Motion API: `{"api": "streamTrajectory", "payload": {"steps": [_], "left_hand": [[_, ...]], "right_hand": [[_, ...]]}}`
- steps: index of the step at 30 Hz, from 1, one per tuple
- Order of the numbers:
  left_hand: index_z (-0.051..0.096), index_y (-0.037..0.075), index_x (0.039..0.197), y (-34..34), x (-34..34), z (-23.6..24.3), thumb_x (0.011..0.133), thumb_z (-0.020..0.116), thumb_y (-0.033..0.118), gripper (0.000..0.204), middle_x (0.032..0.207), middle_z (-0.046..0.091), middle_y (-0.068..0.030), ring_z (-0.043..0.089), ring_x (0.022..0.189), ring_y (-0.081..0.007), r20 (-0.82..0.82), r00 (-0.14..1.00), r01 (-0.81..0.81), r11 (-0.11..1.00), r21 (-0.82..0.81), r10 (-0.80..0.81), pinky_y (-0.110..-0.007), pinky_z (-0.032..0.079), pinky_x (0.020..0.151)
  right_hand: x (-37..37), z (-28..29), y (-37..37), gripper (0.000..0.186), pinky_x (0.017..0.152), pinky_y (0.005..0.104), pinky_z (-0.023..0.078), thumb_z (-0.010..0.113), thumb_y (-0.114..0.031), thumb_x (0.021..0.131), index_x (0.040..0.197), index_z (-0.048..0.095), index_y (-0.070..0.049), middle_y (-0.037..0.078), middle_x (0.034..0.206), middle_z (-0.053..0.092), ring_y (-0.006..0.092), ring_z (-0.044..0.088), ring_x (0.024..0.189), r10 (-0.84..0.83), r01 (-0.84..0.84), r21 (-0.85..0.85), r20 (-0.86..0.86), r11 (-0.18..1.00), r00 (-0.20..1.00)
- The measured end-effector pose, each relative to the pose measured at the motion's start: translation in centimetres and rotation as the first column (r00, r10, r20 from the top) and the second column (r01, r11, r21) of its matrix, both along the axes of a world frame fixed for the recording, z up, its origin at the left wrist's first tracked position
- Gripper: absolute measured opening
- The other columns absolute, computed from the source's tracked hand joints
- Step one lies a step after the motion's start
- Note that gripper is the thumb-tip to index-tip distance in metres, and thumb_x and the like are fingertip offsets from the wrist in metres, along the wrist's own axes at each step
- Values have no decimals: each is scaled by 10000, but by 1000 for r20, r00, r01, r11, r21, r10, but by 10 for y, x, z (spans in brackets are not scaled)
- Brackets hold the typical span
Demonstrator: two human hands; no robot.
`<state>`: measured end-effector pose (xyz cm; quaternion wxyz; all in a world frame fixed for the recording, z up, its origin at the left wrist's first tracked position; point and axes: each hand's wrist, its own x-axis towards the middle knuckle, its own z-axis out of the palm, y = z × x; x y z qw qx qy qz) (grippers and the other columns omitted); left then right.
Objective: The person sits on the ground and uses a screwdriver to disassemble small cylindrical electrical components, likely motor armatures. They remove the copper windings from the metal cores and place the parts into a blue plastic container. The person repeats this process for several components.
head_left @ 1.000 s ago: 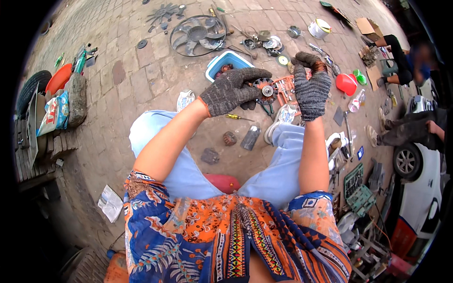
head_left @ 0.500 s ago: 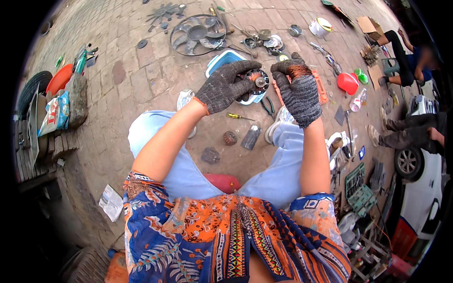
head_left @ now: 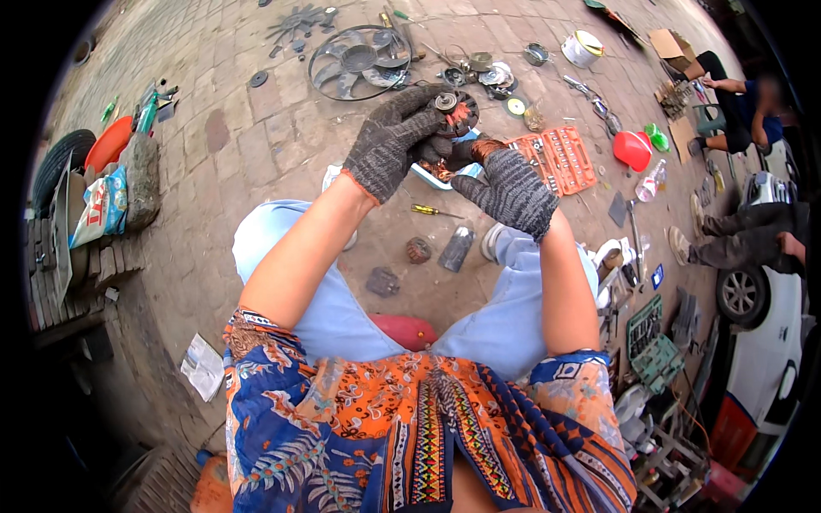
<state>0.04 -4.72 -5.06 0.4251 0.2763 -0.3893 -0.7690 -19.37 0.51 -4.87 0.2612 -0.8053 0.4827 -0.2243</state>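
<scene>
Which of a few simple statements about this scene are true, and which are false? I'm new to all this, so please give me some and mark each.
1. The ringed fan lies to the right of the white bucket. False: it lies to the left.
2. The left hand holds a round part. True.
3. Both hands are bare. False: the left hand and the right hand are gloved.
4. The yellow-handled screwdriver lies on the paving. True.
5. The orange tool case is shut. False: it is open, with its contents showing.
</scene>
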Motion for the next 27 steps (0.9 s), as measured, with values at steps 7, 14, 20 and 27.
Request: {"api": "streamTrajectory", "payload": {"steps": [7,14,20,27], "left_hand": [[528,33,1253,1,-1,10,873,623,217,433,1110,607,-65,587,940,-117,178,984,57,969,-241,-14,-236,494,759],[494,24,1288,2,0,10,869,625,200,473,1196,577,-99,565,1065,-163,185,983,56,943,-329,7,-291,471,913],[537,37,1250,1,1,11,856,626,190,432,1118,611,-72,566,1023,-133,192,978,10,902,-431,81,-272,471,875],[515,59,1279,0,4,14,860,643,179,455,1094,607,-54,594,865,-110,273,958,179,924,-338,-86,-258,509,730]], "right_hand": [[0,13,-3,332,732,311,479,623,-236,872,1095,600,8,118,898,670,152,618,790,-363,318,240,175,917,915],[1,5,-3,419,852,279,465,658,-218,840,1171,560,20,90,1079,633,143,591,956,-369,14,533,568,846,736],[5,31,0,317,834,275,470,609,-167,852,1110,612,17,71,1034,648,130,595,931,-432,-11,640,532,769,728],[-25,19,-6,230,807,289,484,596,-132,862,1014,648,31,86,930,672,156,624,877,-474,259,415,585,872,658]]}}
